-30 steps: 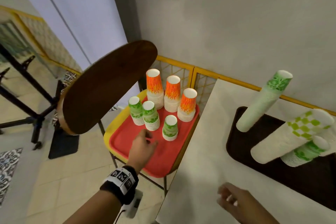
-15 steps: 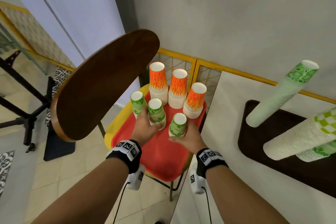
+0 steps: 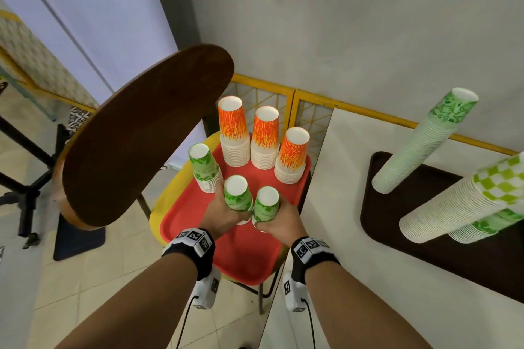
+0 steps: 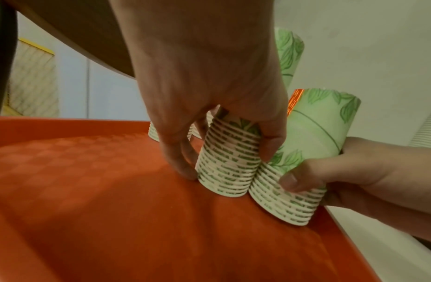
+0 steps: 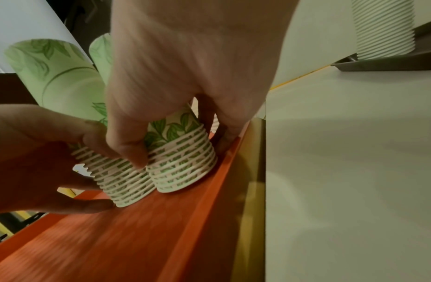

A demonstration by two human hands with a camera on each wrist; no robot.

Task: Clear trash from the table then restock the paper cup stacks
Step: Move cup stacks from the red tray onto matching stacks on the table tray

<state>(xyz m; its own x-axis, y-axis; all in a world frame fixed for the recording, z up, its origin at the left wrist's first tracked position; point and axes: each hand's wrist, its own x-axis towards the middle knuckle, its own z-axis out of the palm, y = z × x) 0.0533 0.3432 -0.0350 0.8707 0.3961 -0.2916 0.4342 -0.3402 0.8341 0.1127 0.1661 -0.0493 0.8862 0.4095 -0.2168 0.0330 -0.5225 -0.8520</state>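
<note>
the left hand (image 3: 222, 214) is wrapped around the lower part of a short stack of green leaf cups (image 3: 237, 197), thumb on one side and fingers on the other, as the left wrist view shows. the right hand (image 3: 279, 219) grasps a second short stack of green leaf cups (image 3: 266, 208) the same way, its thumb pressed on the ribbed rims near the bottom. the two stacks stand mouth-down, side by side and touching, on the red tray (image 3: 198, 207), toward its right edge. in the wrist views both stacks lean a little and their bottoms are at the tray surface; i cannot tell if they are lifted clear of it.

a third green leaf stack (image 3: 204, 168) stands on the tray's left side, just behind the left hand. behind it, three orange flame stacks (image 3: 263, 137) stand in a row along the far side of the tray. the tray rests on a yellow stand (image 3: 167, 195).

to the right is a white table (image 3: 334, 207), with a dark brown tray (image 3: 397, 241) on it. on that tray stand tall stacks: one green patterned stack (image 3: 425, 144) and a green checked stack (image 3: 465, 201), with another stack partly hidden behind it. a round wooden tabletop (image 3: 141, 136) juts in on the left.
</note>
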